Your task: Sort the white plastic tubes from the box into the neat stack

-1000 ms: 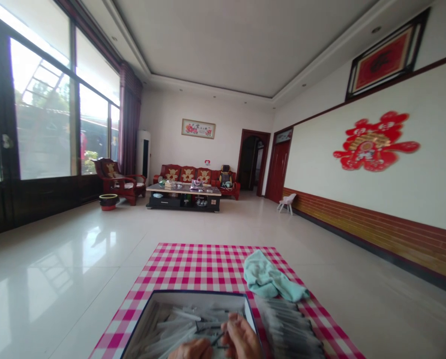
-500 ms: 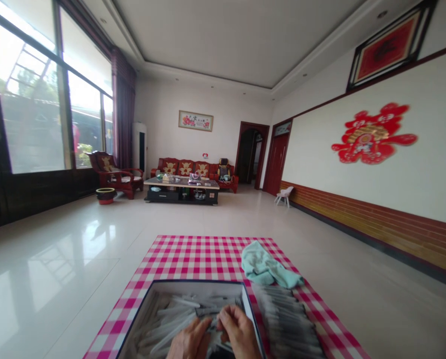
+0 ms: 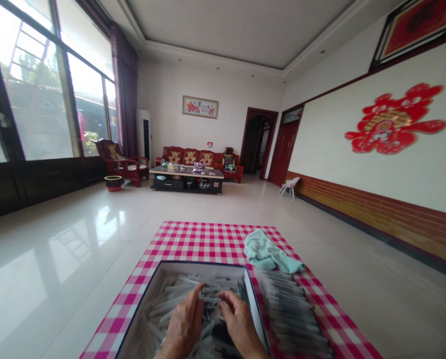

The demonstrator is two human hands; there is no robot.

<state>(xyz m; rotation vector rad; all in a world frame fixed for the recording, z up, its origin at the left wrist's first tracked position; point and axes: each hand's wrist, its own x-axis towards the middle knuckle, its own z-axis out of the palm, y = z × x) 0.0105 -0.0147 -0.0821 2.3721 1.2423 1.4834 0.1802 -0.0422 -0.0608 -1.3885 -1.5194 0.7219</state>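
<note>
Over the box (image 3: 204, 263) on the checked cloth (image 3: 159, 249), I'm working my left hand (image 3: 183, 326), fingers pressed together, and right hand (image 3: 239, 326), fingers curled, among white tubes (image 3: 174, 299); any pinch, can't tell. Tube rows (image 3: 292, 314) are lying just right of the box.

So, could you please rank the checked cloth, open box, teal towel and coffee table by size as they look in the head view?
1. The pink-and-white checked cloth
2. The open box
3. The teal towel and the coffee table look about alike; the table is far off, so I cannot rank them.
</note>
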